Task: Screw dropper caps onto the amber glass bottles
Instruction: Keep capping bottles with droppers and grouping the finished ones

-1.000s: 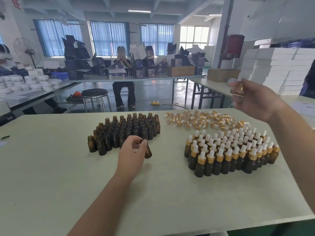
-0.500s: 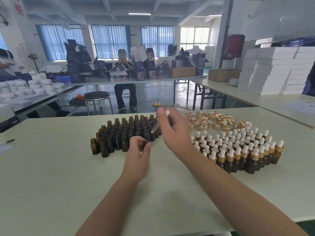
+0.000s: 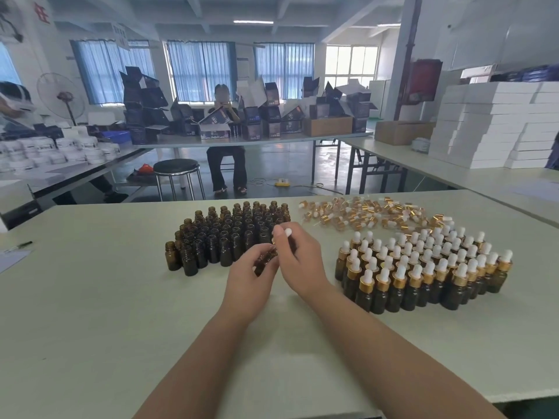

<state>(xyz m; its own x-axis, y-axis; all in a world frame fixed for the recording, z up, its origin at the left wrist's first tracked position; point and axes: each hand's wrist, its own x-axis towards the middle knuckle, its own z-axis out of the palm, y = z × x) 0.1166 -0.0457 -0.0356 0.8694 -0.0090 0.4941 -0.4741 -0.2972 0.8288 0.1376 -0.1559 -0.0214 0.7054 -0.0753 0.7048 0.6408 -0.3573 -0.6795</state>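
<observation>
— Spotted what moved in the last second?
— Yes. Brought the right hand (image 3: 298,261) down from high over the far right corner of the worktop (image 3: 90,328) to the middle, right against the left hand (image 3: 252,276). Half a second back, still aiming the glass pipette at the neck from above.
— And now?
— Pinching the dropper cap (image 3: 287,232) between curled fingers, white bulb up, right at the mouth of the amber bottle (image 3: 266,257). Cannot see the pipette any more; probably inside the glass already.
— Left hand?
— Curled round that bottle, holding it tilted just above the middle of the worktop, near the front of the uncapped bottles (image 3: 230,234) massed toward the far edge.
— Meaning for the job?
— Done with fetching, most likely done with seating. Next, by the look of it, twisting the collar onto the thread. Cannot tell whether begun.
— Plenty left?
— Dozens to go. Look toward the right edge for the capped bottles (image 3: 423,267), and along the far edge behind them for the loose caps (image 3: 363,214).
— Anything to read?
— Little. No labels on bottles or caps. Red characters (image 3: 42,13) high on the left wall, cut off at the top, not safely legible. Print on the dark cartons (image 3: 145,98) across the room too small to make out. Same for the hanging sign (image 3: 119,33).
</observation>
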